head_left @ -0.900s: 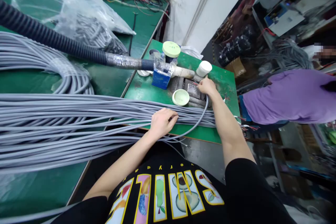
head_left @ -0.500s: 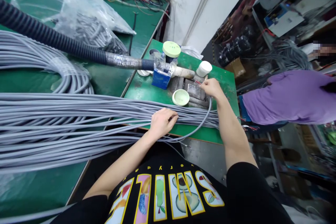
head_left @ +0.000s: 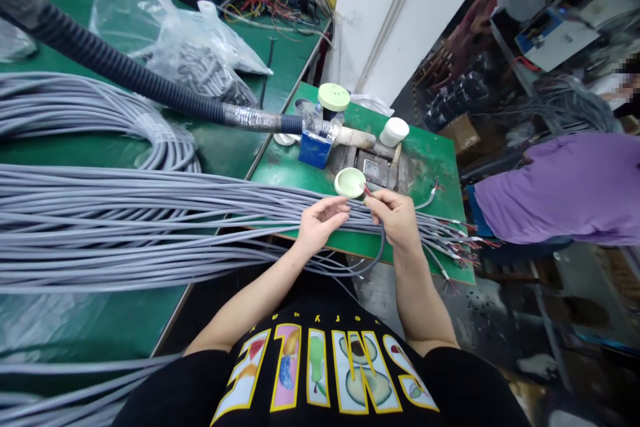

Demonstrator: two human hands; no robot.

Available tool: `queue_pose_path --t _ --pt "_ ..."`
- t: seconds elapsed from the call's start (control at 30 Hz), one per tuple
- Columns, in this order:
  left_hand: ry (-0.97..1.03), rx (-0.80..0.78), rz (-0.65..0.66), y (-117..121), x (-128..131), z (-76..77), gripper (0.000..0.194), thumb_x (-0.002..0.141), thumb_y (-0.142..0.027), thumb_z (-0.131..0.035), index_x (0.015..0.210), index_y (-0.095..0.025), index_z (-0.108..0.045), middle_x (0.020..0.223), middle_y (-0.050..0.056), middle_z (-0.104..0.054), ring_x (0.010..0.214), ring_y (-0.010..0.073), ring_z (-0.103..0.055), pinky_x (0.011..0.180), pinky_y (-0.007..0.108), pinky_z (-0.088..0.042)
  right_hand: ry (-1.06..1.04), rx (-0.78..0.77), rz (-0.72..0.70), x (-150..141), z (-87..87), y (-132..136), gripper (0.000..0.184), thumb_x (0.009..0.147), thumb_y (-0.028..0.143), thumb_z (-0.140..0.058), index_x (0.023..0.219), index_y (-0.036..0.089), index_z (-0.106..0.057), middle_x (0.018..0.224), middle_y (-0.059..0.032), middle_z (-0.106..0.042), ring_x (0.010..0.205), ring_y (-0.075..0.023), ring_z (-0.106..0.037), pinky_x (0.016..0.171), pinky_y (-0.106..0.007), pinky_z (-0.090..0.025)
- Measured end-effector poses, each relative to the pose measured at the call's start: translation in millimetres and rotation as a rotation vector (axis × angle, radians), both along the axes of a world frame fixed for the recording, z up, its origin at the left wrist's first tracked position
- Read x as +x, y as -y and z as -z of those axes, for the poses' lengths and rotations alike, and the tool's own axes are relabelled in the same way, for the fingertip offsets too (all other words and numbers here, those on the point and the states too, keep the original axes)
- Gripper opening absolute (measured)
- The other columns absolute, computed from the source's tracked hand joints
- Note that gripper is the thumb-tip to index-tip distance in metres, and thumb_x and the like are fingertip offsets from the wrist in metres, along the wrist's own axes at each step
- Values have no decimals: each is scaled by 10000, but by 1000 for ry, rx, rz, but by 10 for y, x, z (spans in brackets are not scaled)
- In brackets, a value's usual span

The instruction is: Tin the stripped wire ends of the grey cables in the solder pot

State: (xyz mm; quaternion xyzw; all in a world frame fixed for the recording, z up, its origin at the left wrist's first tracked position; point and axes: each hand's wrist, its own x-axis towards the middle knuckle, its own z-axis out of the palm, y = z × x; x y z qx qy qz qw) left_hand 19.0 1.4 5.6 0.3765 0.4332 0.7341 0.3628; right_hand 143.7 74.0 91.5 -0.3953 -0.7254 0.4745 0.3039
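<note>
My right hand (head_left: pixel 395 213) is closed on the end of one grey cable (head_left: pixel 377 257), which loops down below the bench edge; thin coloured wires stick out above the fingers. My left hand (head_left: pixel 320 219) is lifted off the bundle of grey cables (head_left: pixel 150 213) with its fingers curled, reaching toward the cable end. The two hands are a short gap apart, just in front of a pale green lid (head_left: pixel 349 181). A grey metal block (head_left: pixel 374 170) sits behind them on the small green bench (head_left: pixel 430 153).
A black corrugated hose (head_left: pixel 125 73) runs to a blue box (head_left: pixel 314 148). A white jar (head_left: pixel 394 131), a green-lidded jar (head_left: pixel 333 98) and clear bags of parts (head_left: pixel 190 53) stand around. A person in purple (head_left: pixel 560 187) bends at the right.
My right hand pulled the cable end back from the metal block toward me. My left hand lifted off the bundle and moved toward it. The view shifted slightly.
</note>
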Motion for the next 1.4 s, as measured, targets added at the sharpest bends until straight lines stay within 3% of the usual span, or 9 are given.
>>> queue_pose_path --t 0.33,0.47,0.6,0.73,0.9,1.0,1.1,1.23,1.4 --pt "-38 59 -211 -7 145 -121 201 825 -396 -603 818 -196 -625 805 20 -601 736 129 -597 651 273 -483 -168 -237 -146 5 156 265 179 792 350 -620 877 193 -632 543 59 -526 425 -70 -456 452 -213 -353" --pt "-351 75 -336 43 63 -186 211 849 -392 -570 792 -200 -635 752 23 -609 717 140 -579 681 303 -475 -283 -364 -171 82 274 373 358 826 382 -575 1153 243 -533 575 68 -534 387 -65 -420 405 -204 -325" --pt "-624 219 -239 64 77 -186 214 866 -365 -543 784 -210 -666 702 25 -628 682 141 -578 695 324 -467 -442 -537 -142 108 343 456 436 825 364 -582 1234 288 -453 513 97 -482 327 -49 -295 345 -179 -230" --pt "-250 149 -238 49 166 -156 147 778 -330 -670 862 -209 -675 764 17 -644 698 123 -588 675 277 -476 -548 -628 -160 118 309 491 478 827 327 -593 1270 308 -415 507 108 -471 320 -32 -220 344 -161 -219" --pt "179 -20 158 88 231 -117 338 740 -421 -691 977 -181 -692 811 43 -682 739 138 -635 686 254 -497 -558 -675 -196 115 344 557 476 846 342 -578 1286 310 -398 501 111 -465 308 -30 -224 330 -151 -232" --pt "150 -108 307 144 212 -108 337 780 -449 -639 917 -151 -716 647 25 -641 598 121 -598 616 257 -487 -430 -638 -262 190 408 527 484 828 365 -606 1274 308 -425 557 83 -544 343 -59 -385 352 -176 -344" --pt "14 -122 330 193 173 -137 301 781 -427 -644 869 -151 -727 634 15 -611 564 107 -546 592 255 -456 -229 -454 -288 342 389 386 448 745 339 -704 1165 273 -564 771 7 -657 645 -133 -613 580 -259 -509" --pt "-178 -106 397 242 175 -219 284 770 -412 -655 705 -144 -726 673 33 -599 674 126 -528 664 257 -426 -110 -169 -226 471 199 176 275 730 391 -705 953 230 -704 786 -8 -636 708 -135 -585 681 -281 -488" --pt "-208 -47 594 299 223 -286 284 799 -391 -627 713 -134 -715 682 41 -607 708 132 -536 685 249 -423 -132 -111 -341 373 45 123 189 718 372 -716 799 205 -747 704 -15 -607 641 -127 -546 591 -266 -446"
